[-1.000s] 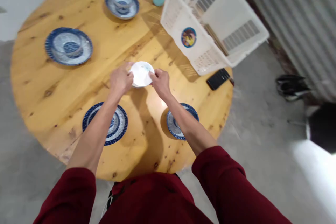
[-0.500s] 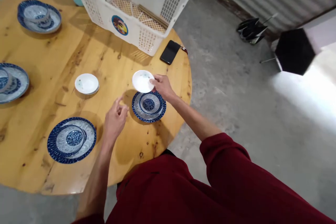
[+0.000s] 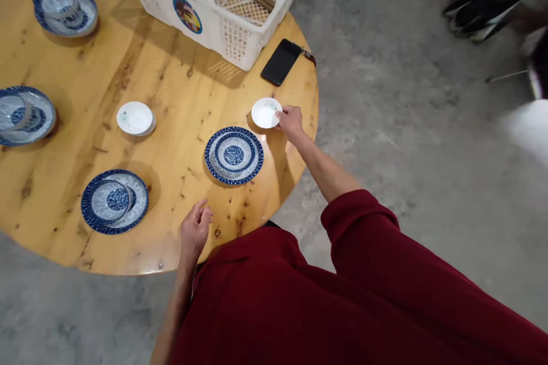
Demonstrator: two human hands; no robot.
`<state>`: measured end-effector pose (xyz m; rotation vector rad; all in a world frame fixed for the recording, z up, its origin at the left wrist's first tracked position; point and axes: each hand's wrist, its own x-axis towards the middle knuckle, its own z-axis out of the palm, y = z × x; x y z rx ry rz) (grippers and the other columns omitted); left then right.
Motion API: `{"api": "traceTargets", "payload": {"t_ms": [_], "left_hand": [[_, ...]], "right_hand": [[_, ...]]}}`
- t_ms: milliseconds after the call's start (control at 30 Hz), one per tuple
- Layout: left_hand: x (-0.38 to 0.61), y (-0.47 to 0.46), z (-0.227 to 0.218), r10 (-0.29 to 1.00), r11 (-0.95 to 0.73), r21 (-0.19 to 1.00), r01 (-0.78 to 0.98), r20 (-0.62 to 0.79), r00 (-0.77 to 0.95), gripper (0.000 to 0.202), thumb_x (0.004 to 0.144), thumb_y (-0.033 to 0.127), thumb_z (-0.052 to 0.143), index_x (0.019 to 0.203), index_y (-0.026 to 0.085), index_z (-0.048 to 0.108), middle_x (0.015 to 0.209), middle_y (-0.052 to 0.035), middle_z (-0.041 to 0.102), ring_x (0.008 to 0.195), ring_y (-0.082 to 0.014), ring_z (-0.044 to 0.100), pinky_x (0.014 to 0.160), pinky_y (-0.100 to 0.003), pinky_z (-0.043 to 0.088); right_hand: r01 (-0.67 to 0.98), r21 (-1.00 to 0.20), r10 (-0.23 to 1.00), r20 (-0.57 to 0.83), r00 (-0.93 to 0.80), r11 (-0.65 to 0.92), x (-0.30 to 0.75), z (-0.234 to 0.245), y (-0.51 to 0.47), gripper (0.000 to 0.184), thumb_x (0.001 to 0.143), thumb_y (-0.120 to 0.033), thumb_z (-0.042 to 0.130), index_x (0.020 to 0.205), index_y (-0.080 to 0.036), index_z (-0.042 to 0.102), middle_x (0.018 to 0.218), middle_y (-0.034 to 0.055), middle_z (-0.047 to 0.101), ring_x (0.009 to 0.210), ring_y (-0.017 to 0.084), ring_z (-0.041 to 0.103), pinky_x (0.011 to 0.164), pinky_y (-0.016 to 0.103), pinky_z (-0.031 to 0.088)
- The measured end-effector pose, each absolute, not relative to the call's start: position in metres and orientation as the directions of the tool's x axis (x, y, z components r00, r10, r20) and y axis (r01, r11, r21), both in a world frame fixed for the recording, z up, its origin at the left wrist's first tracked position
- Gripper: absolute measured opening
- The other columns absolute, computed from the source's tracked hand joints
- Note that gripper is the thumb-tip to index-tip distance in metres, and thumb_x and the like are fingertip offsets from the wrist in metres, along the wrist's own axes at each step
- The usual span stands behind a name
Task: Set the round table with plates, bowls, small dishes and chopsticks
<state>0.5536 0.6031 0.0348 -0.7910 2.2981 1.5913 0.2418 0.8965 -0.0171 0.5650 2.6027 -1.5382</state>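
Observation:
My right hand (image 3: 291,121) pinches the rim of a small white saucer (image 3: 265,112) low over the round wooden table (image 3: 171,91), just beyond a blue patterned plate (image 3: 233,155). Several more white saucers (image 3: 135,118) sit stacked further left. My left hand (image 3: 194,229) hovers near the table's front edge with loosely curled fingers and holds nothing. Another blue plate with a glass bowl on it (image 3: 114,201) lies at the front left.
A white plastic basket (image 3: 214,5) stands at the back of the table with a black phone (image 3: 281,61) beside it. Two more blue plates with bowls (image 3: 64,7) (image 3: 23,115) sit at the left. Grey concrete floor lies to the right.
My right hand has carried one white saucer from the stack to the right, past the blue plate. My left hand let go and drew back toward the table's near edge.

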Motion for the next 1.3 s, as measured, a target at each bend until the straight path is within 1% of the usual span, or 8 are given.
{"api": "traceTargets", "payload": {"t_ms": [167, 267, 533, 733, 900, 1067, 1167, 1300], "left_hand": [[0.559, 0.616, 0.04, -0.314, 0.278, 0.772, -0.572, -0.489, -0.813, 0.059, 0.088, 0.055, 0.054, 0.127, 0.013, 0.067, 0.087, -0.0078, 0.076, 0.072, -0.0211, 0.073, 0.075, -0.034, 0.059], [0.556, 0.62, 0.046, -0.318, 0.282, 0.77, -0.573, -0.489, -0.812, 0.06, 0.088, 0.056, 0.053, 0.128, 0.013, 0.066, 0.087, -0.0078, 0.077, 0.073, -0.0211, 0.074, 0.075, -0.034, 0.059], [0.549, 0.622, 0.054, -0.306, 0.281, 0.778, -0.562, -0.483, -0.82, 0.06, 0.089, 0.055, 0.056, 0.13, 0.012, 0.065, 0.089, -0.0081, 0.076, 0.074, -0.0202, 0.074, 0.082, -0.036, 0.061], [0.545, 0.629, 0.055, -0.293, 0.297, 0.785, -0.544, -0.467, -0.834, 0.059, 0.089, 0.056, 0.057, 0.128, 0.013, 0.067, 0.087, -0.0073, 0.076, 0.074, -0.0201, 0.074, 0.081, -0.036, 0.062], [0.543, 0.632, 0.055, -0.295, 0.297, 0.775, -0.558, -0.482, -0.825, 0.059, 0.089, 0.056, 0.057, 0.127, 0.012, 0.067, 0.087, -0.008, 0.077, 0.074, -0.0197, 0.074, 0.081, -0.036, 0.062], [0.544, 0.634, 0.055, -0.305, 0.301, 0.768, -0.566, -0.485, -0.82, 0.059, 0.088, 0.056, 0.057, 0.126, 0.012, 0.067, 0.086, -0.0077, 0.077, 0.074, -0.0192, 0.074, 0.081, -0.035, 0.062], [0.545, 0.635, 0.055, -0.307, 0.294, 0.77, -0.567, -0.485, -0.819, 0.058, 0.088, 0.056, 0.059, 0.125, 0.013, 0.068, 0.086, -0.0075, 0.077, 0.074, -0.0197, 0.075, 0.08, -0.035, 0.062], [0.546, 0.634, 0.056, -0.313, 0.294, 0.771, -0.565, -0.481, -0.819, 0.056, 0.089, 0.055, 0.058, 0.125, 0.013, 0.068, 0.087, -0.0077, 0.078, 0.074, -0.0192, 0.074, 0.081, -0.036, 0.062]], "right_hand": [[0.37, -0.824, 0.256, -0.281, -0.925, 0.429, 0.248, -0.02, 0.899, 0.014, 0.08, -0.018, 0.055, 0.085, -0.016, 0.069, 0.063, 0.0003, 0.058, 0.056, 0.016, 0.061, 0.064, 0.036, 0.064], [0.376, -0.826, 0.254, -0.291, -0.922, 0.419, 0.254, -0.021, 0.9, 0.015, 0.081, -0.019, 0.055, 0.085, -0.016, 0.069, 0.065, 0.0008, 0.059, 0.056, 0.016, 0.062, 0.065, 0.036, 0.064], [0.369, -0.816, 0.263, -0.275, -0.925, 0.446, 0.267, -0.02, 0.912, 0.019, 0.081, -0.017, 0.055, 0.09, -0.014, 0.072, 0.064, 0.0038, 0.063, 0.058, 0.02, 0.066, 0.067, 0.04, 0.065], [0.345, -0.816, 0.259, -0.247, -0.934, 0.464, 0.274, -0.021, 0.919, 0.014, 0.079, -0.017, 0.056, 0.082, -0.016, 0.07, 0.06, 0.0026, 0.062, 0.055, 0.019, 0.065, 0.065, 0.039, 0.064], [0.343, -0.809, 0.218, -0.269, -0.938, 0.477, 0.276, -0.014, 0.921, 0.016, 0.079, -0.012, 0.054, 0.081, -0.016, 0.069, 0.063, 0.0042, 0.063, 0.059, 0.022, 0.067, 0.067, 0.041, 0.064], [0.332, -0.802, 0.191, -0.273, -0.943, 0.496, 0.28, -0.01, 0.921, 0.014, 0.083, -0.012, 0.054, 0.083, -0.015, 0.068, 0.068, 0.0058, 0.063, 0.061, 0.023, 0.068, 0.067, 0.043, 0.063], [0.328, -0.806, 0.186, -0.271, -0.944, 0.493, 0.282, -0.011, 0.922, 0.012, 0.084, -0.012, 0.057, 0.086, -0.014, 0.069, 0.072, 0.0066, 0.065, 0.064, 0.023, 0.069, 0.071, 0.042, 0.063], [0.284, -0.788, 0.165, -0.232, -0.959, 0.546, 0.282, -0.013, 0.925, 0.015, 0.084, -0.012, 0.059, 0.093, -0.013, 0.071, 0.075, 0.0072, 0.068, 0.071, 0.024, 0.071, 0.084, 0.043, 0.062]]}}
